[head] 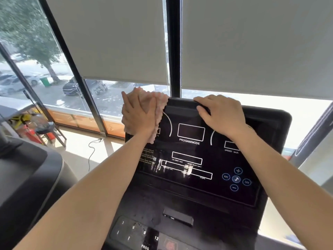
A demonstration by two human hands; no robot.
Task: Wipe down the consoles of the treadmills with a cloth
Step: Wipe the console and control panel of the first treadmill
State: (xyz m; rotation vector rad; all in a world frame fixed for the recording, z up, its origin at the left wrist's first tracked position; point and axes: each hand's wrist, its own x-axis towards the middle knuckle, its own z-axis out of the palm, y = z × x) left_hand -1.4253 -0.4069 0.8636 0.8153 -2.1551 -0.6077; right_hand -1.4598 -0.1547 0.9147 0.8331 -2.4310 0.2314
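Cloth (160, 101), pink and nubby, lies spread over the upper left corner of the treadmill console (207, 152), partly on the glossy black panel and partly hanging past its edge. It looks soft, light and limp, so it will likely bunch or slide unless it is pinned across a broad area. A flat palm in its middle seems the better hold, not a pinch at one hem. The left hand (138, 114) does that, released and flat, with straight fingers pressing the cloth against the panel. The right hand (221, 116) grasps the raised ridge along the console's top, fingers over it and thumb on the front face, probably to steady the console. The panel looks smooth and slippery, with streaks across its lower displays, so firm, even pressure seems called for there. Below it sits a number keypad (133, 230). Half-lowered blinds (117, 42) hang in the window behind, and a cable (91, 152) trails on the floor to the left.
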